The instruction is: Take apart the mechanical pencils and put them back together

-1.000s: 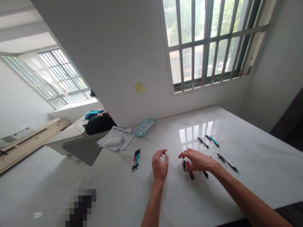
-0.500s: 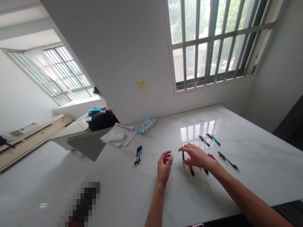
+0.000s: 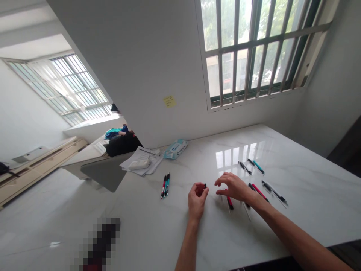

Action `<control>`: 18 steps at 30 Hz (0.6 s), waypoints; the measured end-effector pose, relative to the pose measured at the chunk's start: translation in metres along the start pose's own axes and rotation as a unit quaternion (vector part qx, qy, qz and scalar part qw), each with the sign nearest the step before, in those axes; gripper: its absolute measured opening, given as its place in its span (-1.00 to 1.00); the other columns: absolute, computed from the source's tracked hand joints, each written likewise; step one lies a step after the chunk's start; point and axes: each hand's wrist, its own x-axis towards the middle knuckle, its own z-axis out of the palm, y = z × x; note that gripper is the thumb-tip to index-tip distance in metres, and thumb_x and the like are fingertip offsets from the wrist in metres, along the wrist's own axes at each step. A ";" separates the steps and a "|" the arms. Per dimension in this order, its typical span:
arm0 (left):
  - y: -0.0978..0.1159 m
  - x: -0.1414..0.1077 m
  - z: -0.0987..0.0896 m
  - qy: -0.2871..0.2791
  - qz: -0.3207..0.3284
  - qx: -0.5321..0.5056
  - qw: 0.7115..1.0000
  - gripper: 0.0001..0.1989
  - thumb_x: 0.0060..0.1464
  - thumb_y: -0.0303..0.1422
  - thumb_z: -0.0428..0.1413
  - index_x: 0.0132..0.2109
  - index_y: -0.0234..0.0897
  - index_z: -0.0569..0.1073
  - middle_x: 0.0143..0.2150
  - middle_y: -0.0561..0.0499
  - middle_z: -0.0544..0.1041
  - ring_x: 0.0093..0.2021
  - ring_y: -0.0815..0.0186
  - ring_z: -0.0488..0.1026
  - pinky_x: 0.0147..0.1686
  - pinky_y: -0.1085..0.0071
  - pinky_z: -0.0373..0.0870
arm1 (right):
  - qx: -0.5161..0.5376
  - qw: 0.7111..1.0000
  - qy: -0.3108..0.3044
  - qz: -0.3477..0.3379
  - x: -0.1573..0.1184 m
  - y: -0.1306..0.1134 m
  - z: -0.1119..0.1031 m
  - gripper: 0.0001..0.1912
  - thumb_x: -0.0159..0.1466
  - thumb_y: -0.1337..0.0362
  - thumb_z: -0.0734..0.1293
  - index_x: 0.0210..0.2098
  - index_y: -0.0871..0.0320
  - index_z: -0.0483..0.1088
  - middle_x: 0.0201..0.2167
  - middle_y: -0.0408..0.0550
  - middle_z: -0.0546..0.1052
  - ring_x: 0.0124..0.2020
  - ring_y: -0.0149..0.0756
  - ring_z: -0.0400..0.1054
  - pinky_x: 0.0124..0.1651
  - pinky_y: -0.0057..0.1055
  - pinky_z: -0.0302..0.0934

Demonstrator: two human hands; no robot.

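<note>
My left hand (image 3: 197,199) is closed on a small black piece (image 3: 205,186), which pokes out between thumb and fingers. To its right, my right hand (image 3: 232,187) is held over the table with thumb and fingers apart and nothing between them. Below its palm lies a red and black pen part (image 3: 230,203), with thin white sticks beside it. A red pen part (image 3: 260,192) rests by the right wrist. Farther right are a clear and black pen part (image 3: 276,192), a teal one (image 3: 258,166) and a black one (image 3: 244,168).
Several assembled pens (image 3: 165,185) lie side by side left of my hands on the white marbled table (image 3: 225,241). Behind them are papers (image 3: 141,160) with a white device on top and a blue wipes packet (image 3: 175,149). A wall with a barred window stands beyond.
The dark piece that was in my right hand is now gone from it, and a small black piece shows in my left hand. My left fingers have closed; the right ones are apart.
</note>
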 end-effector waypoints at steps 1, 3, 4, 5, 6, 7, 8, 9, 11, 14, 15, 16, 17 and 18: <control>0.001 0.000 0.000 -0.005 0.008 0.009 1.000 -0.67 0.03 -0.15 0.34 -0.16 -0.26 0.54 -0.22 -0.09 0.66 -0.21 0.24 0.61 -0.11 0.34 0.52 | -0.007 1.000 -0.008 0.013 -0.001 0.001 0.000 -0.77 0.25 0.11 0.55 -0.14 0.03 0.60 -0.22 -0.04 0.66 -0.10 -0.06 0.47 0.03 -0.14 0.31; 0.002 -0.001 0.002 -0.017 0.017 0.024 0.999 -0.71 0.06 -0.17 0.32 -0.15 -0.26 0.57 -0.19 -0.09 0.67 -0.19 0.23 0.62 -0.12 0.35 0.52 | -0.018 0.999 -0.020 0.038 -0.003 0.001 0.002 -0.80 0.23 0.10 0.55 -0.20 0.02 0.62 -0.28 -0.04 0.65 -0.13 -0.05 0.46 -0.01 -0.17 0.29; 0.003 -0.001 0.002 -0.021 0.020 0.032 0.999 -0.72 0.07 -0.17 0.31 -0.15 -0.25 0.58 -0.18 -0.09 0.67 -0.18 0.22 0.62 -0.12 0.35 0.52 | -0.023 0.998 -0.027 0.048 -0.004 0.000 0.003 -0.83 0.23 0.12 0.55 -0.22 0.02 0.63 -0.31 -0.04 0.65 -0.13 -0.04 0.45 -0.02 -0.18 0.29; 0.003 -0.002 0.003 -0.025 0.023 0.040 0.999 -0.73 0.08 -0.18 0.31 -0.14 -0.25 0.59 -0.17 -0.09 0.68 -0.18 0.22 0.62 -0.13 0.35 0.52 | -0.025 0.998 -0.034 0.056 -0.004 0.000 0.004 -0.87 0.25 0.16 0.54 -0.24 0.03 0.64 -0.34 -0.04 0.64 -0.14 -0.04 0.45 -0.03 -0.19 0.28; 0.004 -0.002 0.003 -0.027 0.024 0.047 0.998 -0.73 0.09 -0.18 0.30 -0.14 -0.25 0.60 -0.17 -0.09 0.68 -0.17 0.21 0.62 -0.13 0.35 0.52 | -0.022 0.997 -0.039 0.063 -0.005 0.000 0.006 -0.92 0.26 0.20 0.52 -0.26 0.03 0.65 -0.36 -0.03 0.64 -0.14 -0.05 0.45 -0.05 -0.20 0.28; 0.004 -0.002 0.003 -0.028 0.024 0.055 0.998 -0.73 0.09 -0.18 0.30 -0.13 -0.25 0.60 -0.16 -0.09 0.68 -0.16 0.21 0.62 -0.13 0.35 0.52 | -0.011 0.997 -0.037 0.069 -0.005 0.001 0.007 -0.95 0.27 0.24 0.50 -0.27 0.03 0.65 -0.36 -0.03 0.63 -0.15 -0.06 0.45 -0.06 -0.21 0.28; 0.005 -0.003 0.002 -0.028 0.024 0.061 0.997 -0.73 0.10 -0.18 0.30 -0.12 -0.25 0.61 -0.15 -0.09 0.68 -0.16 0.21 0.62 -0.13 0.35 0.51 | 0.009 0.997 -0.026 0.074 -0.005 0.002 0.008 -0.94 0.28 0.26 0.48 -0.27 0.03 0.65 -0.35 -0.02 0.64 -0.15 -0.08 0.45 -0.07 -0.22 0.29; 0.005 -0.003 0.002 -0.029 0.024 0.066 0.997 -0.73 0.11 -0.18 0.30 -0.12 -0.25 0.61 -0.14 -0.09 0.68 -0.15 0.21 0.62 -0.12 0.35 0.51 | 0.037 0.996 -0.007 0.079 -0.005 0.003 0.008 -0.92 0.29 0.27 0.46 -0.26 0.04 0.66 -0.33 -0.02 0.64 -0.16 -0.10 0.46 -0.07 -0.24 0.30; 0.005 -0.003 0.002 -0.033 0.025 0.070 0.997 -0.73 0.12 -0.18 0.29 -0.11 -0.24 0.61 -0.14 -0.09 0.68 -0.14 0.21 0.62 -0.12 0.34 0.50 | 0.116 0.988 0.045 0.094 -0.005 0.006 0.009 -0.89 0.31 0.23 0.44 -0.22 0.03 0.66 -0.27 -0.04 0.66 -0.17 -0.16 0.47 -0.07 -0.26 0.31; 0.005 -0.004 0.002 -0.046 0.027 0.066 0.996 -0.74 0.12 -0.18 0.30 -0.12 -0.24 0.62 -0.14 -0.09 0.68 -0.14 0.20 0.62 -0.12 0.35 0.50 | 0.232 0.963 0.090 0.108 -0.003 0.008 0.010 -0.86 0.30 0.16 0.44 -0.21 0.02 0.65 -0.24 -0.10 0.68 -0.23 -0.22 0.47 -0.08 -0.28 0.33; 0.005 -0.004 0.003 -0.050 0.027 0.066 0.996 -0.74 0.12 -0.18 0.30 -0.12 -0.24 0.62 -0.14 -0.09 0.68 -0.14 0.21 0.61 -0.13 0.35 0.49 | 0.261 0.955 0.091 0.108 -0.003 0.007 0.010 -0.86 0.30 0.16 0.44 -0.21 0.03 0.65 -0.24 -0.10 0.68 -0.25 -0.24 0.47 -0.09 -0.29 0.33; 0.005 -0.004 0.003 -0.054 0.026 0.067 0.996 -0.74 0.12 -0.18 0.30 -0.12 -0.24 0.62 -0.15 -0.09 0.68 -0.16 0.21 0.61 -0.15 0.36 0.49 | 0.284 0.949 0.090 0.106 -0.002 0.006 0.010 -0.85 0.29 0.16 0.44 -0.22 0.04 0.65 -0.24 -0.10 0.69 -0.25 -0.25 0.48 -0.10 -0.30 0.33; 0.006 -0.005 0.004 -0.058 0.024 0.070 0.996 -0.74 0.13 -0.19 0.30 -0.12 -0.24 0.63 -0.15 -0.09 0.68 -0.17 0.22 0.60 -0.16 0.37 0.48 | 0.302 0.944 0.087 0.103 -0.002 0.005 0.011 -0.85 0.28 0.16 0.45 -0.21 0.05 0.65 -0.24 -0.10 0.69 -0.26 -0.25 0.48 -0.10 -0.31 0.33; 0.006 -0.005 0.004 -0.061 0.023 0.074 0.995 -0.74 0.13 -0.19 0.30 -0.11 -0.24 0.63 -0.16 -0.08 0.68 -0.18 0.23 0.60 -0.17 0.37 0.47 | 0.316 0.939 0.086 0.102 -0.001 0.004 0.011 -0.84 0.28 0.16 0.45 -0.21 0.06 0.65 -0.24 -0.10 0.69 -0.26 -0.26 0.48 -0.11 -0.32 0.33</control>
